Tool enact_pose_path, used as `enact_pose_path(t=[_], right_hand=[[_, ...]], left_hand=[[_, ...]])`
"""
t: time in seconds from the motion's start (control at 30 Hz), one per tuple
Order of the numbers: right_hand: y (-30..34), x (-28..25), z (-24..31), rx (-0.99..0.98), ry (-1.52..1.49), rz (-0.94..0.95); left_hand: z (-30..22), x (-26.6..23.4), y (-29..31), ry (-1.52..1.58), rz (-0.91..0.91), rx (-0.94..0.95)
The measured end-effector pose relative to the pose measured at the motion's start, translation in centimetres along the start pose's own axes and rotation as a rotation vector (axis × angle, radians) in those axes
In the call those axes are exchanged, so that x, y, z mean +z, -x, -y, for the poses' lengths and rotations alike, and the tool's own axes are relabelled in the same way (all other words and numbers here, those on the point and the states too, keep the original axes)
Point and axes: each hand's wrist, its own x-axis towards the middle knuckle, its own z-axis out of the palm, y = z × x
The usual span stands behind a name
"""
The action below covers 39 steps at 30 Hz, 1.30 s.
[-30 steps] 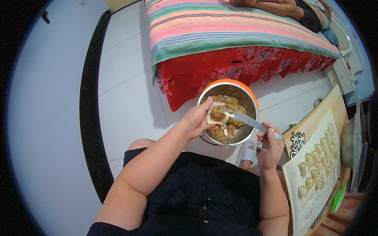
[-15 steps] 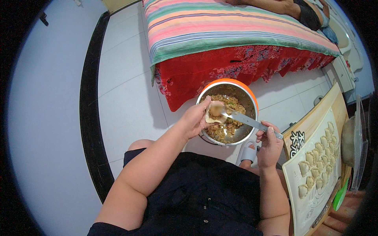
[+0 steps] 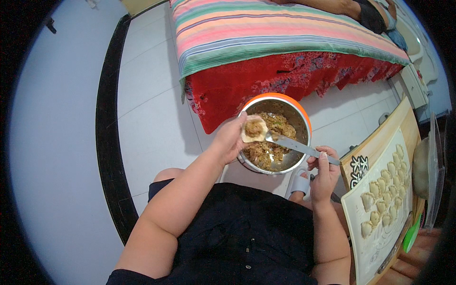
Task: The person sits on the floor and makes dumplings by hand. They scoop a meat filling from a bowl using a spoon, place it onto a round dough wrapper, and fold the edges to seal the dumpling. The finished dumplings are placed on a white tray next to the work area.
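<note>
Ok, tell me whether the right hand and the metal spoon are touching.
Touching. The head view shows the right hand gripping the metal spoon near the end of its handle, with no gap between them.

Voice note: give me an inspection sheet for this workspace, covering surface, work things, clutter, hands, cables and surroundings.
Surface: white mat on a wooden board, at the right, bearing rows of dumplings.
Work things: metal bowl containing filling; open wrapper bearing a portion of it; metal utensil, tip at the wrapper's edge, contact unclear.
Clutter: green object right of the mat, kind unclear.
Hands: left hand holds the wrapper at the bowl's left side; right hand grips the utensil's handle.
Cables: nothing seen.
Surroundings: striped bed cover beyond the bowl, another person's legs on it; tiled floor.
</note>
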Motion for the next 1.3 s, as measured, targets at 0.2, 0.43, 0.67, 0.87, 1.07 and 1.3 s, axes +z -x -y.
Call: enact_pose_path(t=[0.2, 0.43, 0.67, 0.87, 1.07, 1.3], right_hand=[[-0.5, 0.2, -1.4, -0.282, 0.901, 0.270], [0.8, 0.6, -1.4, -0.485, 1.321, 0.653], [0.2, 1.6, 1.0, -0.770, 0.974, 0.375], [-0.3, 2.3, 0.7, -0.968, 0.954, 0.286], [-0.3, 2.1, 0.7, -0.971, 0.914, 0.302], [-0.1, 2.6, 0.9, -0.785, 0.775, 0.280]], left_hand=[[-0.3, -0.7, -0.2, 0.098, 0.024, 0.036], [0.0, 0.5, 0.4, 0.083, 0.092, -0.028], [1.0, 1.5, 0.9, 0.102, 0.194, -0.151], [2.1, 3.1, 1.8, 0.022, 0.257, -0.201], [2.5, 3.2, 1.9, -0.059, 0.313, -0.174], [2.8, 3.7, 2.6, -0.313, 0.255, -0.037]])
